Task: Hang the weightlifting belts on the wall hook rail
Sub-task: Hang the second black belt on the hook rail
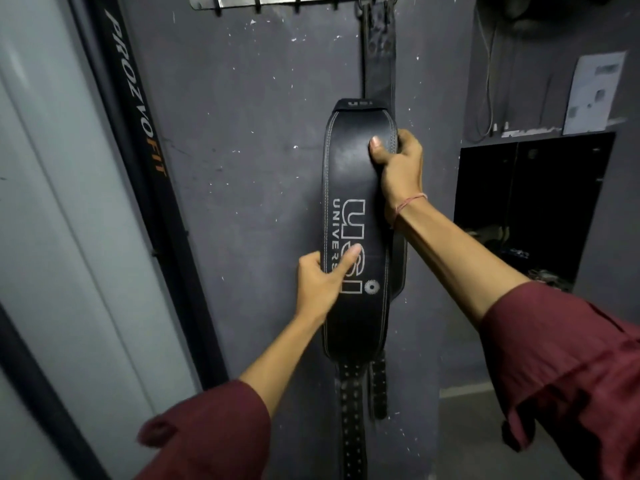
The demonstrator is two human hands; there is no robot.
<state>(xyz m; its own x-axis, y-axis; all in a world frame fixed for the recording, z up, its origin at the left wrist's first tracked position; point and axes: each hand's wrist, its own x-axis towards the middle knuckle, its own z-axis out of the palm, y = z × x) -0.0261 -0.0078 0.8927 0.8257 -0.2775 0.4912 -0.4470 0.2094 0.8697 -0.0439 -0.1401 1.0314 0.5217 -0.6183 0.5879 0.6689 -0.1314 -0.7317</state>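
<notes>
black belt (356, 188) upright, hook rail (277, 0) above belt | left hand (318, 278) clasping belt's left edge, thumb on face | right hand (398, 168) clasping belt's right edge

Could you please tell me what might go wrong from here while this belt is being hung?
1. The strap meets the hook rail at the frame's top edge, so its seating is unclear; if the left hand and right hand let go, the belt may drop.
2. What seems a second belt shows behind it; tugging could unhook that one too.
</notes>
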